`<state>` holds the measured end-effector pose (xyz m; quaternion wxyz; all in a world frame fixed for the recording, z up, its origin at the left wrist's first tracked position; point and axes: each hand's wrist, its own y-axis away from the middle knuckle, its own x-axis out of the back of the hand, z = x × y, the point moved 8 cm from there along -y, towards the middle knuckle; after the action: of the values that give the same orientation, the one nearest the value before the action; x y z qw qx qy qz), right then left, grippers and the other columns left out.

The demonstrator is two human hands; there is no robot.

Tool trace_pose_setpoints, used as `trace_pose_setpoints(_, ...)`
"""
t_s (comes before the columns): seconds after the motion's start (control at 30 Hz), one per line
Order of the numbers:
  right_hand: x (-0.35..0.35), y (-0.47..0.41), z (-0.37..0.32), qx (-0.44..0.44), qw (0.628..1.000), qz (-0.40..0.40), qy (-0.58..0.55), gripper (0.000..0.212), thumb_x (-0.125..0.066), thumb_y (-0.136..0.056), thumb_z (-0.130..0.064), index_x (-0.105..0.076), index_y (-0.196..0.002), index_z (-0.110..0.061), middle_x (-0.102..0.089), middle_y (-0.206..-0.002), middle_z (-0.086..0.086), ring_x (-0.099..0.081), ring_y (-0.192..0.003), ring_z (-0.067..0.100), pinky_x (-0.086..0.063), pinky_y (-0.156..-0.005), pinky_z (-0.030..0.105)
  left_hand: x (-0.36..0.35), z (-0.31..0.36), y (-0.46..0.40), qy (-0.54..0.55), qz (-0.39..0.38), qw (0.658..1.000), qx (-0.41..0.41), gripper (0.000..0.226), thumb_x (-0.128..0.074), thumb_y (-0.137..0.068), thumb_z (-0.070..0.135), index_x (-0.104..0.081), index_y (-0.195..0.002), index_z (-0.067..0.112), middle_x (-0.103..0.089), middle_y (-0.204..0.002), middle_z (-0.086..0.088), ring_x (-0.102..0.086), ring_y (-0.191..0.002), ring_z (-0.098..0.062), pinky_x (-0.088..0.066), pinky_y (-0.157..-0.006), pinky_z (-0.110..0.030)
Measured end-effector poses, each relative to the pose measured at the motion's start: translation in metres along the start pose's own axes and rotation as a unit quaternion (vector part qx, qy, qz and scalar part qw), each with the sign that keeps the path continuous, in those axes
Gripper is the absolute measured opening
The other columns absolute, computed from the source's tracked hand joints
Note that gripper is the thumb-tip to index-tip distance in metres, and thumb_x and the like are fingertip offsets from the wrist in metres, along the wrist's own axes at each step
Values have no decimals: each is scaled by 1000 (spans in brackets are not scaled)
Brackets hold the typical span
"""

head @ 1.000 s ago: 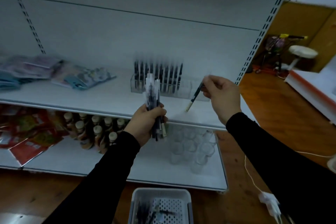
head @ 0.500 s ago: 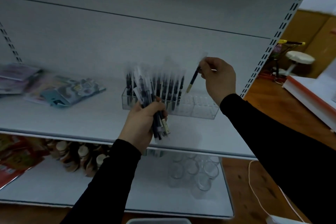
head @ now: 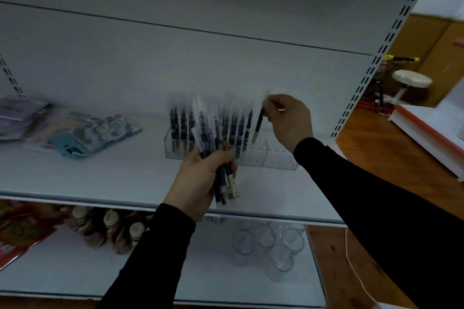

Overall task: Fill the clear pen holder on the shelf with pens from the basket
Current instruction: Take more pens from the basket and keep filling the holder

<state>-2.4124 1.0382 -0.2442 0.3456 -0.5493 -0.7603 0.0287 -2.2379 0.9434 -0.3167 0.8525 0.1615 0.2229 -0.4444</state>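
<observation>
Two bare hands in black sleeves work at the white metal shelf (head: 100, 175). The left hand (head: 200, 180) grips a bundle of dark pens in clear sleeves (head: 216, 158), fingers curled round the middle of the bundle, with the pens' pale ends pointing down past the palm, in front of the shelf edge. The right hand (head: 288, 120) pinches the top of a single dark pen with a pale tip (head: 258, 124) between thumb and fingertips; the pen hangs near upright, tip down, just above the clear plastic pen holder (head: 278, 160). That holder stands on the upper shelf near the back panel; its left compartments hold upright pens (head: 183, 123), its right compartments show none. Colourful flat packets (head: 82, 133) lie well apart to the left on the same shelf. On the lower shelf stand capped brown bottles (head: 110, 228) and clear glass cups (head: 271, 241), blurred
</observation>
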Motion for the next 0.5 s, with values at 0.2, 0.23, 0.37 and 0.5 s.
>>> trace_pose_setpoints(0.2, -7, 4, 8, -12, 1000, -2, -5, 18, -56, -98, -21, -68, -104, -10, -68, -93, 1, -66, -86, 16, -55, -86, 31, -2, -1, 2, -14, -13, 1000, 4, 9, -55, -89, -1, -58, -97, 1, -56, -71, -10, -57, -58, -19, -51, -56, -28)
trace_pose_setpoints(0.23, -7, 4, 8, -9, 1000, -2, -4, 17, -55, -98, -20, -68, -103, -10, -68, -93, 1, -65, -86, 16, -54, -85, 29, -1, -1, 2, -13, -12, 1000, 6, 9, -55, -89, -1, -59, -97, 1, -56, -71, -10, -57, -58, -19, -51, -56, -27)
trace_pose_setpoints(0.37, -14, 7, 13, -10, 999, -31, 20, 18, -55, -98, -20, -69, -102, -10, -70, -94, 4, -66, -84, 17, -54, -86, 29, 0, -3, 3, -12, -9, 1000, 13, 12, -57, -88, -1, -60, -100, 1, -57, -72, -8, -58, -59, -20, -51, -56, -27)
trace_pose_setpoints(0.5, -15, 7, 16, -16, 998, -41, 39, 22, -54, -98, -23, -69, -104, -7, -71, -99, 7, -67, -92, 21, -54, -90, 35, -3, -3, 4, -22, -18, 999, 15, 10, -57, -88, -1, -59, -97, 3, -57, -70, -7, -57, -59, -20, -51, -55, -27)
